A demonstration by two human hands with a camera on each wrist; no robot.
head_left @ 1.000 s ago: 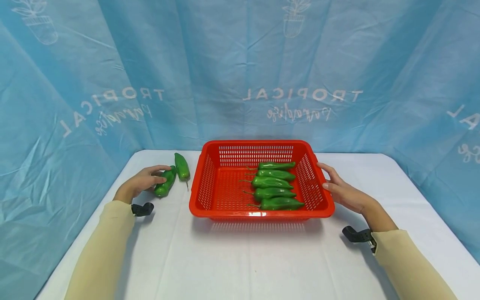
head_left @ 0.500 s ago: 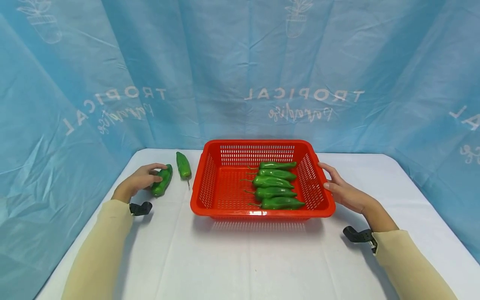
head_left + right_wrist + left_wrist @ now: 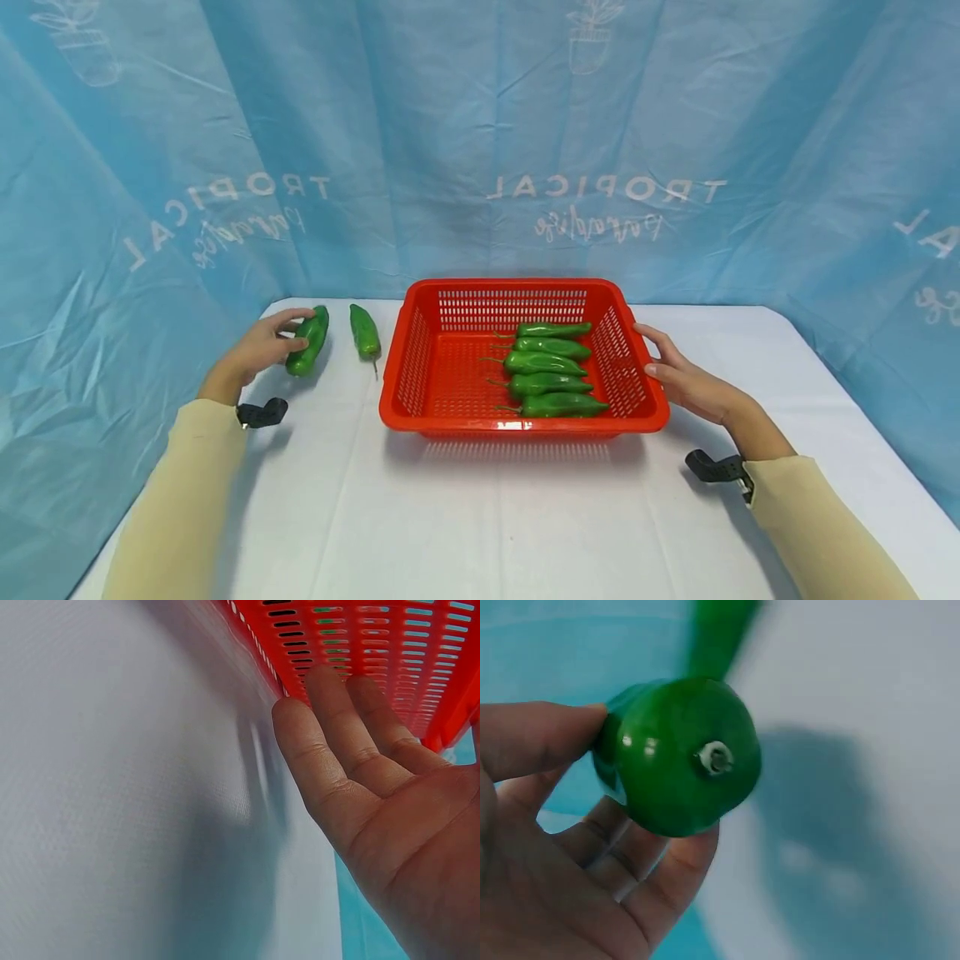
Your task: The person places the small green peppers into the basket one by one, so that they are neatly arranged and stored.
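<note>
My left hand point(image 3: 262, 343) grips a plump green pepper point(image 3: 308, 343) between thumb and fingers, at the far left of the table. In the left wrist view, the rounded end of this pepper point(image 3: 679, 769) shows a short cut stem, and its shadow falls apart from it on the white cloth. A second green pepper point(image 3: 364, 332) lies to the right of that hand. My right hand point(image 3: 690, 379) touches the right side of a red plastic basket point(image 3: 525, 427). Its fingers point(image 3: 360, 754) stretch toward the slotted outer wall. Several long green peppers point(image 3: 551, 364) lie side by side in the basket's right half.
The basket stands mid-table on a white cloth point(image 3: 480, 525). A blue printed curtain point(image 3: 465, 133) hangs behind the table and along both sides. Each wrist carries a black strap-on camera.
My left hand has moved back and leftward, carrying the pepper off the cloth and away from the second one. The right hand and basket stay in place.
</note>
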